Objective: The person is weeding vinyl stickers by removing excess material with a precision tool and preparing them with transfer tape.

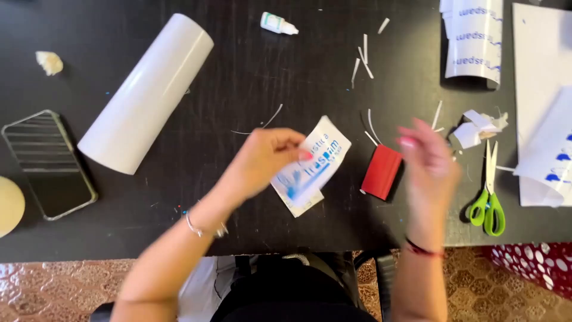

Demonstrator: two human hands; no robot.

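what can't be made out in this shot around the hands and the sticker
- Right hand, head view: blurred by motion; whether it pinches anything cannot be told.
- Sticker, head view: its left part is covered by the left hand that holds it.
- Round cream thing, head view: cut off by the left edge.
- White sheets, head view: cut off by the right edge.
- Small bottle, head view: too small to tell its contents.

Black table (250, 77), white roll (146, 92), phone (49, 162), red block (382, 172), green scissors (488, 194), glue bottle (277, 24)
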